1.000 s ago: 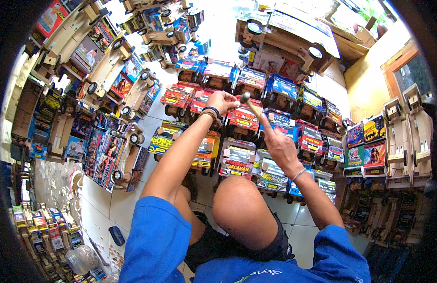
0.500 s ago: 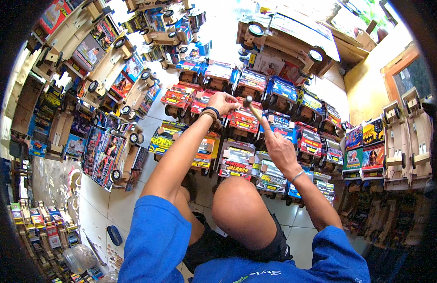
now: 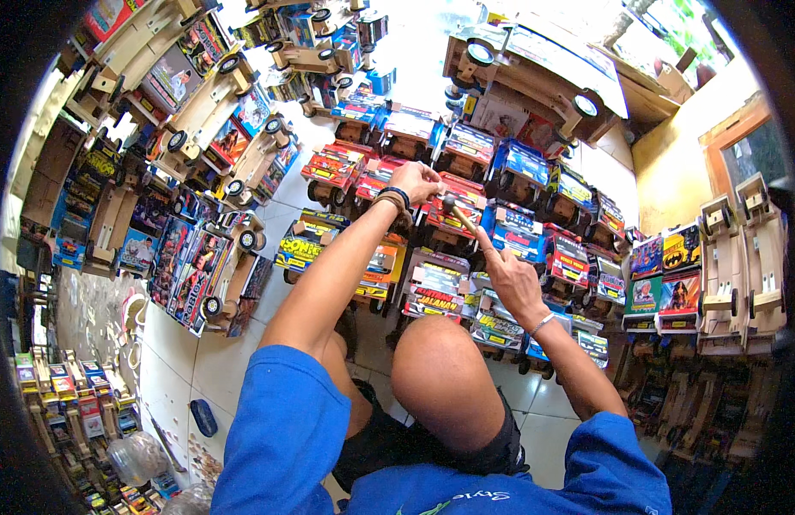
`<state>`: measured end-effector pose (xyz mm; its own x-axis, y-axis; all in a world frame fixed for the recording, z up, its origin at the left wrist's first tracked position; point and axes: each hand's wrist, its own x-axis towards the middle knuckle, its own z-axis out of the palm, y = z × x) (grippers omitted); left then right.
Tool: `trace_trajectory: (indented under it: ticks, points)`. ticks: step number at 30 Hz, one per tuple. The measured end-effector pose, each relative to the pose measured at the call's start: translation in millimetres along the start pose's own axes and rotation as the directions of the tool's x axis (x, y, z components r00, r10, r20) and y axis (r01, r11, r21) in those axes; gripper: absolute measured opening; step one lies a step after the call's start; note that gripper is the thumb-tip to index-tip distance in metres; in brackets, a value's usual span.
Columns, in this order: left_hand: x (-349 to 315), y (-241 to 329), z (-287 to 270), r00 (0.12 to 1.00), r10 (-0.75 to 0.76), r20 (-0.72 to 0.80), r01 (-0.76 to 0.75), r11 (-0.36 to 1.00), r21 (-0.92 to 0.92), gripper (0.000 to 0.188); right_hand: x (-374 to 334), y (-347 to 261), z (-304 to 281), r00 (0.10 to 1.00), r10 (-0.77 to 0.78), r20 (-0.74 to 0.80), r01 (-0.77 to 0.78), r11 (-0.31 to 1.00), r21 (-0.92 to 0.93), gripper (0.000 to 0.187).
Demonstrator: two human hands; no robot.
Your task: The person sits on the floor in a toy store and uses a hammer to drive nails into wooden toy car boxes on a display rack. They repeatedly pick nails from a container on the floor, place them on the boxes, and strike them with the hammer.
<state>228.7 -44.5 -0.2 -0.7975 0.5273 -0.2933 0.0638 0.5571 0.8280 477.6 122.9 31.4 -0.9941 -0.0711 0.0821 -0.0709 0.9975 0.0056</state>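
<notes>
My right hand [image 3: 513,279] grips a small hammer [image 3: 463,217] by its wooden handle, index finger stretched along it. The dark hammer head points up and left, close to my left fingertips. My left hand [image 3: 415,182] is closed in a pinch over a red toy truck [image 3: 456,215]; whatever it pinches is too small to make out. Around both hands stand rows of colourful wooden toy trucks with black wheels. A yellow and blue toy truck [image 3: 312,245] is left of my knee, and a silver one [image 3: 436,287] is just beyond it.
Stacks of toy trucks [image 3: 200,275] rise at the left. More trucks [image 3: 672,275] stand at the right, near bare wooden chassis [image 3: 767,266]. A large wooden truck [image 3: 535,81] stands at the back. A dark blue object [image 3: 203,418] and a clear plastic bag [image 3: 138,457] are at lower left.
The hammer head has dropped from an upright tilt to a lower slant beside my left fingertips. My left hand stays over the red truck. The whole view has shifted slightly.
</notes>
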Motion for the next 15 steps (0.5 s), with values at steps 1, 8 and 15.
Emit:
trace_trajectory:
  ticks: [1, 8, 15]
  points:
    - [-0.6, 0.1, 0.7, 1.0, -0.015, 0.003, 0.015, 0.999, -0.052, 0.029, -0.7, 0.1, 0.7, 0.998, 0.002, -0.058, 0.0, 0.999, 0.033, 0.068]
    - [-3.9, 2.7, -0.3, 1.0, -0.008, -0.022, 0.009, 1.0, 0.017, 0.032, -0.8, 3.5, 1.4, 0.986, -0.039, -0.161, 0.048, 0.998, 0.051, 0.07]
    - [-0.8, 2.4, 1.1, 0.999, -0.046, -0.01, 0.047, 0.998, 0.052, 0.031, -0.5, 7.7, 7.7, 0.966, -0.039, -0.255, 0.063, 0.994, 0.085, 0.07]
